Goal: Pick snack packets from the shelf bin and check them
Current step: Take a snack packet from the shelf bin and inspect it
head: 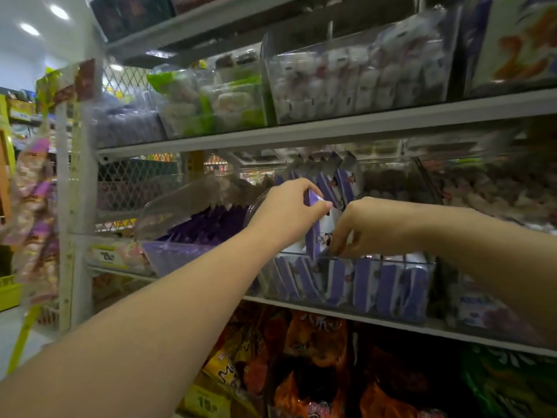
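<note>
Two bare hands reach up to a clear bin (346, 294) that sits on a grey shelf (452, 333). The bin is full of purple and white snack packets (388, 288), all standing in rows.

The left hand (286, 212) holds one packet (313, 236) by its top edge. Its thumb and fingers are bent and pinch that edge tight. This packet sticks up above the bin's front wall, and its bottom end is down among the others.

The right hand (373, 227) is just beside it, to the right. Its fingers (340, 245) curl down into the front of the bin, right by the low part of the held packet. I cannot tell if they grip anything, because the tips are blurry and partly hidden.

More of the same packets (337, 179) stand at the back of the bin.

A second bin (168, 254) with purple packs sits next to it on the left. On the shelf above, one bin holds white packs (361, 76) and one holds green packs (211, 98). Below are orange bags (316, 336) and a green bag (512, 384). A yellow price tag (205, 402) is at the bottom.
</note>
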Demonstrator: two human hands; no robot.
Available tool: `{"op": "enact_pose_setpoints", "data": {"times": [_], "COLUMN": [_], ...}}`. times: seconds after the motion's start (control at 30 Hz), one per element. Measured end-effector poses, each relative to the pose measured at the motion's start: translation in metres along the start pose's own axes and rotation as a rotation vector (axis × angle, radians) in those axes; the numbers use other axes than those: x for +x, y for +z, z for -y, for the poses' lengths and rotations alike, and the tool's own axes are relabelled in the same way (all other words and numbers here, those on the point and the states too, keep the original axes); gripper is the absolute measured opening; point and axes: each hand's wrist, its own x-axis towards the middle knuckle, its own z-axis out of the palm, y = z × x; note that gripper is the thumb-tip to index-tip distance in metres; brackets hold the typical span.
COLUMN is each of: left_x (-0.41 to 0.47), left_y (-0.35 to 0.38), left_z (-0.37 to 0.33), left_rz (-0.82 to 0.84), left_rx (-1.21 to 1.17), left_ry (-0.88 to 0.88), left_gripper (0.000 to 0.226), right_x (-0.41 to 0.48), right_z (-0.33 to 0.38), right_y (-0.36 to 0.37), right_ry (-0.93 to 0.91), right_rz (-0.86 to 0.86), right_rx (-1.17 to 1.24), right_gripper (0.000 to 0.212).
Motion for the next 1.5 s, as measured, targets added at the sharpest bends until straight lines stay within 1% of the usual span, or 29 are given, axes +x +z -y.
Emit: {"op": "enact_pose_setpoints", "data": {"times": [0.1, 0.2, 0.33, 0.5, 0.57, 0.6, 0.7, 0.77, 0.8, 0.83, 0.97, 1.07, 1.17, 1.27, 1.33, 1.4, 1.43, 1.5], "left_x": [0.002, 0.006, 0.015, 0.017, 0.016, 0.015, 0.016, 0.019, 0.02, 0.022, 0.027, 0.025, 0.024, 0.026, 0.026, 0.023, 0.022, 0.017], "left_y": [0.01, 0.019, 0.022, 0.025, 0.023, 0.021, 0.017, 0.017, 0.016, 0.016, 0.015, 0.02, 0.024, 0.024, 0.023, 0.021, 0.02, 0.019], "left_z": [0.009, 0.019, 0.03, 0.041, 0.048, 0.051, 0.061, 0.064, 0.064, 0.063, 0.055, 0.047, 0.045, 0.046, 0.047, 0.048, 0.048, 0.047], "left_rz": [-0.014, 0.011, 0.035, 0.105, 0.181, 0.239, 0.368, 0.402, 0.418, 0.43, 0.434, 0.41, 0.401, 0.394, 0.395, 0.428, 0.457, 0.521], "left_rx": [-0.009, -0.049, -0.075, -0.198, -0.309, -0.358, -0.426, -0.411, -0.39, -0.364, -0.207, -0.082, -0.011, 0.04, 0.058, 0.04, 0.038, 0.077], "left_ry": [0.06, 0.093, 0.168, 0.227, 0.25, 0.251, 0.238, 0.251, 0.256, 0.257, 0.263, 0.316, 0.362, 0.37, 0.367, 0.357, 0.366, 0.404], "left_gripper": [0.015, 0.009, 0.018, 0.012, 0.011, 0.014, 0.033, 0.051, 0.057, 0.057, 0.042, 0.037, 0.044, 0.054, 0.056, 0.047, 0.039, 0.022], "right_x": [0.008, 0.013, 0.017, 0.015, 0.013, 0.012, 0.01, 0.009, 0.009, 0.008, 0.005, 0.004, 0.005, 0.003, 0.002, 0.002, 0.002, 0.003], "right_z": [-0.002, -0.004, -0.008, -0.013, -0.014, -0.015, -0.017, -0.016, -0.016, -0.015, -0.017, -0.017, -0.016, -0.014, -0.013, -0.01, -0.01, -0.011], "right_y": [-0.005, -0.004, 0.002, 0.007, 0.004, 0.002, -0.005, -0.007, -0.007, -0.007, -0.009, -0.01, -0.012, -0.012, -0.01, -0.009, -0.008, -0.007], "right_ry": [-0.014, -0.045, -0.076, -0.078, -0.062, -0.047, -0.003, 0.024, 0.045, 0.069, 0.144, 0.161, 0.166, 0.188, 0.199, 0.189, 0.182, 0.178], "right_rz": [0.094, 0.121, 0.095, 0.048, 0.007, -0.018, -0.081, -0.06, -0.043, -0.032, -0.072, -0.098, -0.102, -0.107, -0.135, -0.178, -0.205, -0.251], "right_rx": [-0.037, -0.079, -0.112, -0.111, -0.103, -0.088, -0.033, 0.008, 0.047, 0.09, 0.17, 0.225, 0.235, 0.324, 0.398, 0.415, 0.368, 0.252], "right_gripper": [0.018, 0.018, 0.018, 0.015, 0.014, 0.013, 0.01, 0.012, 0.013, 0.013, 0.016, 0.018, 0.023, 0.017, 0.012, 0.006, 0.009, 0.022]}}
